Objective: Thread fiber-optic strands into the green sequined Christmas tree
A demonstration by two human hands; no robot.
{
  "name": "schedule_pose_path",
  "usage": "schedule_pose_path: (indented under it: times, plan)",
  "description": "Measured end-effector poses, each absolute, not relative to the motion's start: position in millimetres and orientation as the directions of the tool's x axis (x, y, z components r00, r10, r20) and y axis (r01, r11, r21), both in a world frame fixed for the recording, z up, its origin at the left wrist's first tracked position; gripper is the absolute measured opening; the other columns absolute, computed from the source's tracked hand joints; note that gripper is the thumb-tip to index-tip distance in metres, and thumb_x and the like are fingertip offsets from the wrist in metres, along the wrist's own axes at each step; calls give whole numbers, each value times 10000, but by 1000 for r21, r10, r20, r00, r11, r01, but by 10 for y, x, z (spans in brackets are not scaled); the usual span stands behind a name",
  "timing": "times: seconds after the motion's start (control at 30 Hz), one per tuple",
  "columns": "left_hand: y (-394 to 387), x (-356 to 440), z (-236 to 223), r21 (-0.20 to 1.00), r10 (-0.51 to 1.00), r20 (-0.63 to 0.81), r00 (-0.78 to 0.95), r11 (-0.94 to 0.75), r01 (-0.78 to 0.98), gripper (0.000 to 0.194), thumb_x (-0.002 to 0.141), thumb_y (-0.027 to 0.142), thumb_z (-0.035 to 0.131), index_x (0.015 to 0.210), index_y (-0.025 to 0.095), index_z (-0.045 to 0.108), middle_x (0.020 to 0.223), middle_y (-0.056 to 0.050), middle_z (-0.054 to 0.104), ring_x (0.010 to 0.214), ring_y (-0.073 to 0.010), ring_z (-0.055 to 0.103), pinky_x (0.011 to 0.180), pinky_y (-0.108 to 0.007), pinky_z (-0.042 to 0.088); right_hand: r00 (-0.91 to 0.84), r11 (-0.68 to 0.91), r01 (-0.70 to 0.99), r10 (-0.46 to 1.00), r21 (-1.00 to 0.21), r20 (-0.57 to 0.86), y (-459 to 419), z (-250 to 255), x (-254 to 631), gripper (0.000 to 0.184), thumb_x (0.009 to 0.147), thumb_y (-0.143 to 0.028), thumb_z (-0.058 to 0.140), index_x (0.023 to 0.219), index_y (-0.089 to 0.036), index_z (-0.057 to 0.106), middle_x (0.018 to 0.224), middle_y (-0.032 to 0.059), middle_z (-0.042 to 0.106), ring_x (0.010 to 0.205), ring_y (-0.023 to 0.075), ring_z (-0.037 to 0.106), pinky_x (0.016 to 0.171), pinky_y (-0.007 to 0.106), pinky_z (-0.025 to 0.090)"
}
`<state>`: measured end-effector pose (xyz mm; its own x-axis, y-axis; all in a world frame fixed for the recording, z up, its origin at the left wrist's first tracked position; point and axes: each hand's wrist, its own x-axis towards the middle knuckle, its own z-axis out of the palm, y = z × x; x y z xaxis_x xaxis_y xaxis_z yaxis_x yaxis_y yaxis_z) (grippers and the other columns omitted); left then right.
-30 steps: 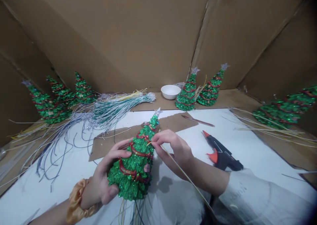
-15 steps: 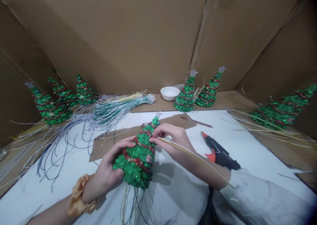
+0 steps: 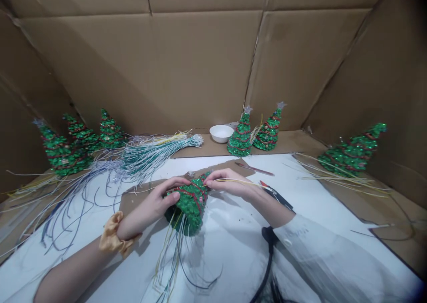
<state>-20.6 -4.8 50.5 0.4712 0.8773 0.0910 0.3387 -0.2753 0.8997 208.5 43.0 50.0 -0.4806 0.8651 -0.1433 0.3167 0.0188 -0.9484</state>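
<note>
A small green Christmas tree (image 3: 191,207) with red garland is tipped away from me over the white table. My left hand (image 3: 165,196) wraps round its left side, thumb near the base and fingers across the garland. Loose wires (image 3: 168,254) trail out of the hollow base towards me. On the tree's upper right side, my right hand (image 3: 227,181) pinches a thin yellow-and-white wire (image 3: 245,181), its end against the branches and its length running back over the wrist. The treetop is partly hidden behind the fingers.
Behind my right forearm lies a glue gun (image 3: 278,196), mostly covered. A red pen (image 3: 255,168) rests on a cardboard piece (image 3: 133,203). At the back stand a white bowl (image 3: 221,133), a bundle of green-and-white wires (image 3: 160,149) and more trees (image 3: 240,138). A black cable (image 3: 267,263) lies in front.
The tree has tipped further away, so its hollow base now shows. My right forearm now covers more of the glue gun. The view has shifted slightly. Both hands keep their hold.
</note>
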Motion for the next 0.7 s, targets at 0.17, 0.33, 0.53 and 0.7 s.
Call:
schedule_pose_path:
  times: [0.17, 0.33, 0.53, 0.7]
  plan:
    - [-66, -183, 530, 871, 878, 83, 471, -294, 395, 333, 865, 393, 388, 1118, 208, 503, 1156, -55, 567, 1114, -211, 484, 931, -308, 378, -399, -44, 261, 905, -964, -149, 437, 382, 2014, 90, 709, -228, 610, 700, -150, 565, 676, 13, 642, 607, 100, 585, 556, 199, 417]
    - [-285, -201, 411, 701, 897, 414, 156, -424, 574, 335, 844, 374, 429, 1126, 196, 439, 1090, -95, 531, 987, -222, 523, 822, -348, 448, -333, -69, 236, 931, -969, -148, 427, 302, 1933, 129, 673, -190, 627, 611, -152, 520, 541, -8, 594, 502, 89, 547, 473, 180, 382]
    - [-685, -140, 357, 69, 615, 577, 537, -692, 719, 203, 823, 63, 393, 968, 143, 510, 937, -88, 542, 891, -169, 539, 768, -257, 472, -330, -48, 207, 937, -977, -116, 430, 265, 1914, 141, 646, -204, 646, 588, -155, 526, 482, -34, 556, 450, 79, 513, 419, 164, 334]
    - [-776, -55, 292, -274, 548, 498, 671, -635, 722, 330, 816, 47, 315, 1086, 43, 506, 1073, -192, 556, 1017, -261, 530, 823, -345, 483, -326, -27, 202, 941, -979, -93, 436, 214, 1903, 134, 644, -231, 656, 618, -154, 549, 518, -24, 579, 469, 82, 523, 434, 168, 362]
